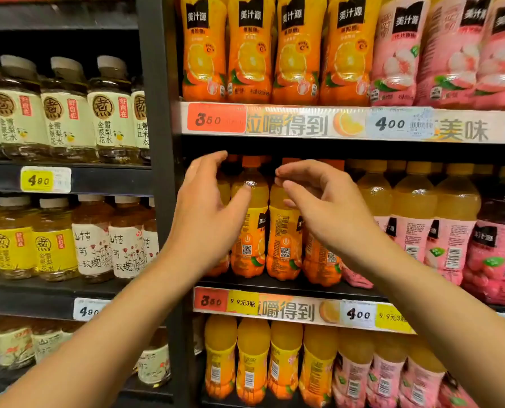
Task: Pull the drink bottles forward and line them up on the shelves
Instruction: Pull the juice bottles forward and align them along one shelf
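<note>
On the middle shelf [286,290] stands a row of orange juice bottles [250,231], their labels turned sideways; pink peach bottles [451,231] continue the row to the right. My left hand [207,207] reaches over the leftmost orange bottle with curved, spread fingers, and its thumb lies by the shoulder of the second bottle. My right hand [319,207] hovers in front of the third orange bottle [283,231]. Its fingers are loosely bent, the tips near that bottle's neck. Neither hand plainly grips a bottle.
The upper shelf carries orange bottles [251,54] and pink bottles [451,54] facing forward. More orange bottles [251,363] stand on the shelf below. A black upright post [157,142] divides this bay from tea bottles [66,113] on the left. A dark drink bottle [504,231] stands at far right.
</note>
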Demonstrator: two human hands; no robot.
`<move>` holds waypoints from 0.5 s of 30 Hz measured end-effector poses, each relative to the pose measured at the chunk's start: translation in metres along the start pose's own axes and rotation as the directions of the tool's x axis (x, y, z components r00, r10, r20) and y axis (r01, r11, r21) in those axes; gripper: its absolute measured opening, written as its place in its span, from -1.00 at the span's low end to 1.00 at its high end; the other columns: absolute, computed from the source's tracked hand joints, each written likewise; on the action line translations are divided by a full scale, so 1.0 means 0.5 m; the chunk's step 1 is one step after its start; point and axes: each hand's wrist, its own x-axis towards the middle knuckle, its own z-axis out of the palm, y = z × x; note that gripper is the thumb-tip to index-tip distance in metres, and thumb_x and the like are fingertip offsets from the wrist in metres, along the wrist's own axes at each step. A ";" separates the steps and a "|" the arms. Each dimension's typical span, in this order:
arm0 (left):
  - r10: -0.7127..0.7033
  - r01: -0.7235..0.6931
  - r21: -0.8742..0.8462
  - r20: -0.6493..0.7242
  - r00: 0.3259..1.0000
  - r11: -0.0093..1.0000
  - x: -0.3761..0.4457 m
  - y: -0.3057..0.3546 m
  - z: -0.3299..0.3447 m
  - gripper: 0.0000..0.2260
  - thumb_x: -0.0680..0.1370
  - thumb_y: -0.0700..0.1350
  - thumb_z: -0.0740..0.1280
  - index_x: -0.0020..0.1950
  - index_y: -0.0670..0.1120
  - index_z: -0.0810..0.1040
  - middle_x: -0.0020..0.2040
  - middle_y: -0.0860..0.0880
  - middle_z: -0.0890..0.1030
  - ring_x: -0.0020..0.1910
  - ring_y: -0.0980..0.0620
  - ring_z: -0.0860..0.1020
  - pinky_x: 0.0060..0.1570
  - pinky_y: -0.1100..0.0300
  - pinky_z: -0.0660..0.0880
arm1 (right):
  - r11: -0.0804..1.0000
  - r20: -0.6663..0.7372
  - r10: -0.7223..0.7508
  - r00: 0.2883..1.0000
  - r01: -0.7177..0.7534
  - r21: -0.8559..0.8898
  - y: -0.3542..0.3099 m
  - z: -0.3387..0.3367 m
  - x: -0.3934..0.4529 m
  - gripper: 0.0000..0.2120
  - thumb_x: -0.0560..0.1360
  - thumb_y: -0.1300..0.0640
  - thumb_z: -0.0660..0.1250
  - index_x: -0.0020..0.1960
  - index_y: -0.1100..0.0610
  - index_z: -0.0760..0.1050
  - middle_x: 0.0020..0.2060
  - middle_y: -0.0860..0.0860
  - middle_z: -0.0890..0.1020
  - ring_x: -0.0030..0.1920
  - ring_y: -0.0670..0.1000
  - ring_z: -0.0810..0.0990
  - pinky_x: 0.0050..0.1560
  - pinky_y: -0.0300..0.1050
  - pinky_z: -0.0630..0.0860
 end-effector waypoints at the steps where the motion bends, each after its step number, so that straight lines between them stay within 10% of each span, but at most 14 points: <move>1: -0.008 0.008 0.024 -0.001 1.000 1.000 0.012 0.000 -0.001 -0.49 0.56 -0.02 0.33 0.48 -0.04 0.31 0.37 0.07 0.38 0.19 0.32 0.37 0.18 0.40 0.27 | 1.000 -0.006 -0.001 1.000 0.001 -0.025 -0.004 0.001 0.007 -0.77 0.58 0.15 0.31 0.22 0.05 0.59 0.09 -0.11 0.66 0.16 -0.14 0.60 0.21 0.00 0.56; 10: -0.033 0.036 0.191 -0.023 0.999 0.981 0.073 -0.008 0.005 -0.77 0.55 -0.06 0.31 0.12 -0.13 0.37 0.04 -0.05 0.38 -0.14 0.04 0.42 -0.23 0.19 0.33 | 0.964 0.049 -0.052 0.997 0.063 -0.259 -0.027 0.009 0.066 -0.64 0.56 0.05 0.31 0.34 0.10 0.50 0.19 -0.04 0.62 0.21 -0.07 0.56 0.28 -0.08 0.48; 15: -0.120 0.105 0.315 0.027 0.992 0.943 0.106 0.001 0.005 -0.95 0.61 -0.20 0.19 0.02 -0.17 0.33 0.03 -0.18 0.39 -0.14 -0.09 0.40 -0.18 0.09 0.30 | 0.874 0.129 -0.135 0.982 0.179 -0.453 -0.018 0.022 0.088 -0.58 0.57 0.07 0.28 0.38 0.21 0.43 0.01 0.03 0.62 0.01 -0.03 0.57 -0.02 -0.33 0.43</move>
